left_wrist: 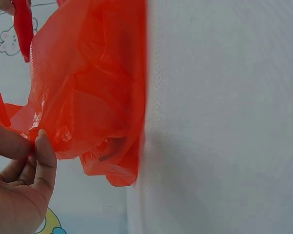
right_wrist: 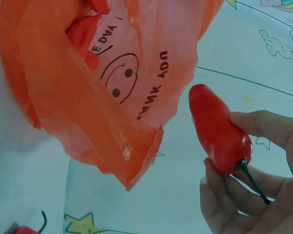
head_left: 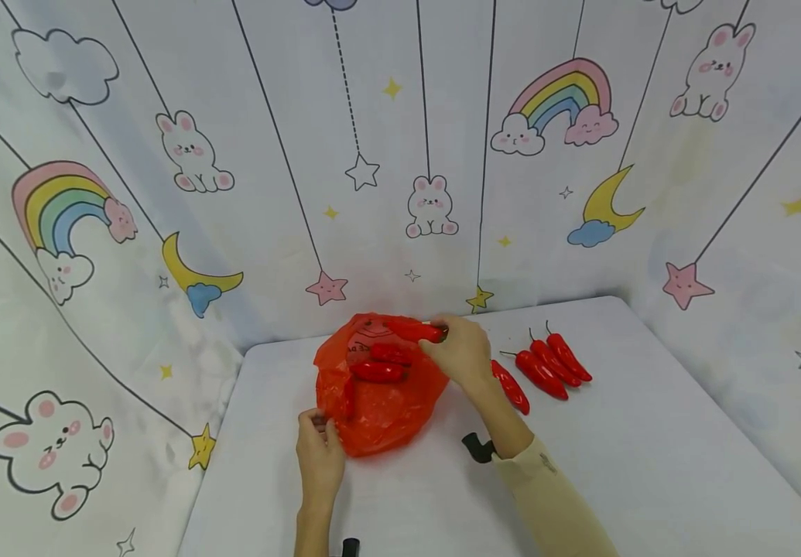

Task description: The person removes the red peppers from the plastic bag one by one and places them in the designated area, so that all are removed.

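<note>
A red plastic bag (head_left: 400, 418) lies with its mouth spread on the white table, and red chili peppers (head_left: 378, 372) show inside it. My left hand (head_left: 320, 452) pinches the bag's near left edge between thumb and fingers, as the left wrist view shows at the bag's rim (left_wrist: 35, 132). Over the bag's far right side, my right hand (head_left: 461, 352) holds a red chili pepper (right_wrist: 217, 129) near its green stem, its tip toward the bag. Printed words and a smiley face mark the bag's inner wall (right_wrist: 144, 73).
Right of the bag lie several more chili peppers: one nearest the right forearm (head_left: 510, 387), others grouped (head_left: 555, 362) farther right. The table (head_left: 651, 433) meets a cartoon-patterned cloth backdrop (head_left: 386, 247) at the back and sides. Black wrist-camera parts (head_left: 478, 448) show beside the right wrist.
</note>
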`<state>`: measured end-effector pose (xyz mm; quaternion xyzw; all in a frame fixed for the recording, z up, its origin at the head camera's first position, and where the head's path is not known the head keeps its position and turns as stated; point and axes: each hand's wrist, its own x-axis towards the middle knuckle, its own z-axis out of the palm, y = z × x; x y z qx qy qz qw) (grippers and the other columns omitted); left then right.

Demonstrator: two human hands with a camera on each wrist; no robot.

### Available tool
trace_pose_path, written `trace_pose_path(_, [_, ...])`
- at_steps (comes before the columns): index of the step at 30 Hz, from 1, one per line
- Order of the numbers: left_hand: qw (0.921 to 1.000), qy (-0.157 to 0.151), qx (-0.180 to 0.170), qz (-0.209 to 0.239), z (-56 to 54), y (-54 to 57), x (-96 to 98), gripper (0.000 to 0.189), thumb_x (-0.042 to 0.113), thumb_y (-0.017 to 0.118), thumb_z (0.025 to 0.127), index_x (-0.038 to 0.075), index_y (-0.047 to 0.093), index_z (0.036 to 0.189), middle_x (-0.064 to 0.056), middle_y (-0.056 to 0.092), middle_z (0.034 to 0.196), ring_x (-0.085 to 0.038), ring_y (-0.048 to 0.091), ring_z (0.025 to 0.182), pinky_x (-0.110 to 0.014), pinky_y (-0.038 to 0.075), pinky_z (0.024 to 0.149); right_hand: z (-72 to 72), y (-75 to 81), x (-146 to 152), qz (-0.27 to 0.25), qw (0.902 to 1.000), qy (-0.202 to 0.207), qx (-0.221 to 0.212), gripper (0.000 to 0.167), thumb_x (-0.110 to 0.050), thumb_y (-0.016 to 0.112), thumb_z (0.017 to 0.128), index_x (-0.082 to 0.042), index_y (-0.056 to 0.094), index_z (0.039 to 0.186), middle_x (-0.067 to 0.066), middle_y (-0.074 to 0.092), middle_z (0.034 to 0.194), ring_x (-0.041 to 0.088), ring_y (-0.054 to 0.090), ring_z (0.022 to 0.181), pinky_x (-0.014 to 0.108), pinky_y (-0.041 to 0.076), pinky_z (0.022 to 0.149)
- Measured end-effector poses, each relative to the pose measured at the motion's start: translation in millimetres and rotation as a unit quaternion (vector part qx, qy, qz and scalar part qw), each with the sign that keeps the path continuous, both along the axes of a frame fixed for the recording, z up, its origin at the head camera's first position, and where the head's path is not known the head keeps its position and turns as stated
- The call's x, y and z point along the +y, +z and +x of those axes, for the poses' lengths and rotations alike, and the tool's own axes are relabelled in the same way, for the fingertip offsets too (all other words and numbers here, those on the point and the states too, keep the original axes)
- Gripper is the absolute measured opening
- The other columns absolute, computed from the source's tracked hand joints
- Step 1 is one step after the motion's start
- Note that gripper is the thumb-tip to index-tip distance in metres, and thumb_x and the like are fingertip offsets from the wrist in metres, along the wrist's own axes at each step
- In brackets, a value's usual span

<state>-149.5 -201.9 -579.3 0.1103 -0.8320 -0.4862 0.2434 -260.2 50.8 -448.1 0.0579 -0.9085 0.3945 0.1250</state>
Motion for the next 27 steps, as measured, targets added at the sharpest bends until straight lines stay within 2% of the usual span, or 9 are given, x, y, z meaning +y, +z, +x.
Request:
trace_pose_path(6, [1.0000, -0.003, -0.001, 0.000, -0.3, -1.1, -0.4, 0.021, 0.001, 0.056, 0.104, -0.001, 0.050, 0.125, -0.013, 0.061, 0.108, -0.023, 0.060, 0.093, -0.026, 0.054, 0.078, 4.9, -3.2, 12.6, -0.027, 0.9987, -0.026, 0.035, 0.037, -0.029, 0.083, 0.087, -0.012, 0.077, 0.120, 0.004, 0.075, 0.098, 0.023, 0.066, 0.084, 0.038, 0.060, 0.068])
trace_pose_path(12, [1.0000, -0.007, -0.001, 0.001, 0.1, 0.4, 0.0, 0.022, 0.000, 0.056, 0.104, -0.002, 0.050, 0.125, -0.014, 0.061, 0.108, -0.023, 0.061, 0.093, -0.027, 0.054, 0.078, 11.7, -6.3, 25.7, -0.060, 0.9964, -0.042, 0.043, 0.038, -0.030, 0.083, 0.088, -0.012, 0.076, 0.121, 0.005, 0.075, 0.101, 0.024, 0.067, 0.088, 0.039, 0.062, 0.068])
trace_pose_path(19, [0.9999, -0.011, -0.007, 0.007, 0.4, 0.1, -0.3, 0.022, 0.000, 0.055, 0.105, -0.001, 0.050, 0.126, -0.014, 0.060, 0.109, -0.023, 0.060, 0.093, -0.026, 0.053, 0.078, 19.3, -11.1, 39.6, -0.055, 0.9937, -0.054, 0.081, 0.043, -0.029, 0.084, 0.088, -0.007, 0.075, 0.124, 0.010, 0.077, 0.104, 0.028, 0.070, 0.089, 0.043, 0.062, 0.069])
trace_pose_path(27, [0.9998, -0.013, -0.011, 0.007, 0.2, 0.6, 0.4, 0.022, 0.000, 0.054, 0.105, -0.001, 0.050, 0.126, -0.014, 0.061, 0.110, -0.023, 0.060, 0.095, -0.026, 0.053, 0.080, 28.9, -18.3, 50.1, -0.056, 0.9930, -0.088, 0.055, 0.046, -0.031, 0.085, 0.087, -0.007, 0.073, 0.125, 0.011, 0.076, 0.104, 0.028, 0.068, 0.089, 0.043, 0.061, 0.069])
